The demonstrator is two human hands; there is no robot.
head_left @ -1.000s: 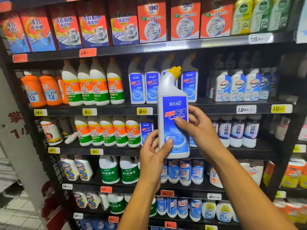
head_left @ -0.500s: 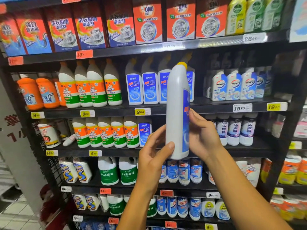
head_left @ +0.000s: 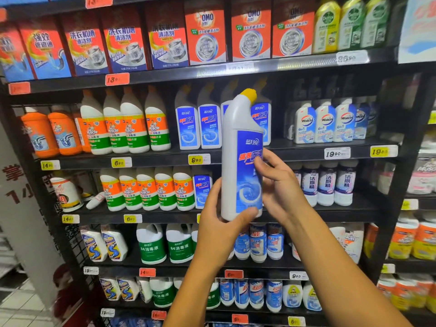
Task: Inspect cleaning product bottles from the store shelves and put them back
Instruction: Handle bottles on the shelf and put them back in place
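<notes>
Item: white toilet-cleaner bottle (head_left: 238,161), upright before the shelves (head_left: 236,156). Left hand (head_left: 219,223) cups its base; right hand (head_left: 276,185) pinches the label side. Advice: rotate slowly, supporting the base, label readable.

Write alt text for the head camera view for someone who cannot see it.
Two hands hold a white bottle with a blue label and yellow cap upright before store shelves of cleaning products. The left hand grips its base; the right hand grips its labelled side.

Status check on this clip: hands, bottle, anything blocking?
Left hand grips the base of the white bottle; right hand holds its labelled side. Bottle upright, off the shelf. Nothing in the way.
</notes>
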